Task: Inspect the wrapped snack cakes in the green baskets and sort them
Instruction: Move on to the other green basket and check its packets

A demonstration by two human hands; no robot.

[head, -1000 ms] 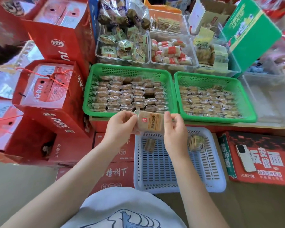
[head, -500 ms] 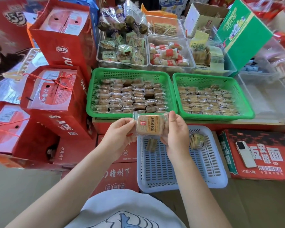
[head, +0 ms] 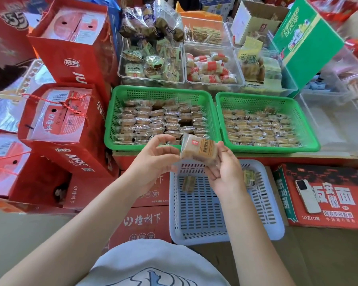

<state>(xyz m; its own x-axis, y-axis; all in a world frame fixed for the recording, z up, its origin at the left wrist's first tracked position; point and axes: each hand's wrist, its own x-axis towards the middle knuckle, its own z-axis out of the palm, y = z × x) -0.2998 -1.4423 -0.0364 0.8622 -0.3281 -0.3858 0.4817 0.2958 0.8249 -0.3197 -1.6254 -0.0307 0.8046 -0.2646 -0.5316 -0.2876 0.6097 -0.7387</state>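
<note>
At the centre of the frame a wrapped snack cake (head: 198, 148) is held up above the far rim of the white slotted basket (head: 225, 213), tilted with its printed face toward the camera, presumably so the wrapper and seal can be checked. The right hand (head: 225, 172) grasps it from below and at its right edge, palm up; the left hand (head: 155, 157) is loosely curled just beside the cake's left edge, and whether its fingertips touch the wrapper cannot be told. Behind, in mid-frame, the left green basket (head: 116, 120) and right green basket (head: 306, 120) hold rows of similar cakes, their labels too small to read. Two loose pieces lie in the white basket, one partly hidden by the right hand.
</note>
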